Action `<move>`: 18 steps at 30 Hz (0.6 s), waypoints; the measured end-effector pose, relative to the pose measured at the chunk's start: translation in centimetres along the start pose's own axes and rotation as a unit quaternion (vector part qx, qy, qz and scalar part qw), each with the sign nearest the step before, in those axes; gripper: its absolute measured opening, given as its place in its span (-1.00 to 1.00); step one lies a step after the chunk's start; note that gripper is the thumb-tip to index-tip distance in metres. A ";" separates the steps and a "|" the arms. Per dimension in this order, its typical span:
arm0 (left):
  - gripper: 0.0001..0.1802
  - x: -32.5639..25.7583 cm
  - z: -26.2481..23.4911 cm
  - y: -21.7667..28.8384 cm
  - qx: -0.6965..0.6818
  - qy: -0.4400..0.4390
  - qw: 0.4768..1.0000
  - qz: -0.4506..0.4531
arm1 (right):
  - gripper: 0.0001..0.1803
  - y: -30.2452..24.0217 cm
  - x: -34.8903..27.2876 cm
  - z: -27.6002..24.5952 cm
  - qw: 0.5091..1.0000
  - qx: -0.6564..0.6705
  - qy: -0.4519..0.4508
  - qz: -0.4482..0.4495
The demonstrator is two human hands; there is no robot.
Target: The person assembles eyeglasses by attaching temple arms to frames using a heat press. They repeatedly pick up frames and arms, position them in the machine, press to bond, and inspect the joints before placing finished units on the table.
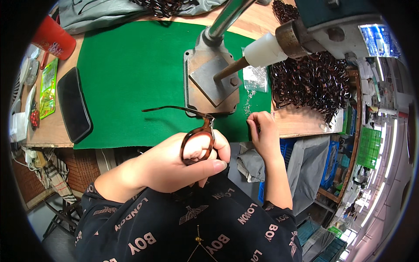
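Note:
My left hand holds a brown tortoiseshell eyeglass frame in front of my chest, its fingers closed round the front. One thin temple sticks out to the left over the green mat; the rest of the frame is partly hidden by the hand. At the mat's right front edge, my right hand has thumb and forefinger pinched together, beside a scatter of tiny shiny metal pieces. Whatever is between those fingertips is too small to make out. Behind the pieces lies a clear plastic bag of similar bits.
Ahead stands a bench press with a metal base plate, a slanted rod and a white sleeve. A heap of dark tortoiseshell frames lies right. Leftward are a black phone, a yellow-green packet and a red cup.

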State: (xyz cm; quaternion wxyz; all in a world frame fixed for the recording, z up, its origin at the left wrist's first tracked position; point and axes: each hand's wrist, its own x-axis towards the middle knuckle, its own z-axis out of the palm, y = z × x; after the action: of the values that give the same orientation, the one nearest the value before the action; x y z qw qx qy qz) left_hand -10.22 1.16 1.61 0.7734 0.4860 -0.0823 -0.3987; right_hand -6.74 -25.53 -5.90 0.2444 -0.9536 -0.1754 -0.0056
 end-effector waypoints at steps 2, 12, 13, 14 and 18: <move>-0.86 0.1 -0.2 -0.4 -0.012 -0.012 1.000 -0.012 | -0.94 -0.5 0.5 -0.4 0.999 -0.031 -0.034 -0.020; -0.78 -0.1 -0.2 -0.8 0.013 -0.049 0.998 -0.046 | -0.92 -9.3 3.3 -0.5 0.879 0.447 -0.017 -0.164; -0.78 -0.1 -0.1 -0.8 0.024 -0.052 0.998 -0.039 | -0.93 -9.4 3.7 -0.5 0.882 0.421 -0.034 -0.208; -0.79 -0.2 0.0 -0.8 0.040 -0.037 0.998 -0.029 | -0.93 -9.5 3.8 -0.4 0.885 0.416 -0.032 -0.209; -0.81 -0.2 -0.1 -0.9 0.098 -0.036 0.995 0.004 | -0.93 -10.2 3.9 -0.5 0.891 0.413 0.000 -0.191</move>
State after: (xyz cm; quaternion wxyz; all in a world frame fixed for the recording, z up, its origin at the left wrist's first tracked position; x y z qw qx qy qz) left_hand -10.81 1.22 0.86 0.7202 0.5443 -0.1509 -0.4028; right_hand -6.45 -16.09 -0.38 0.6100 -0.7149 -0.3412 0.0210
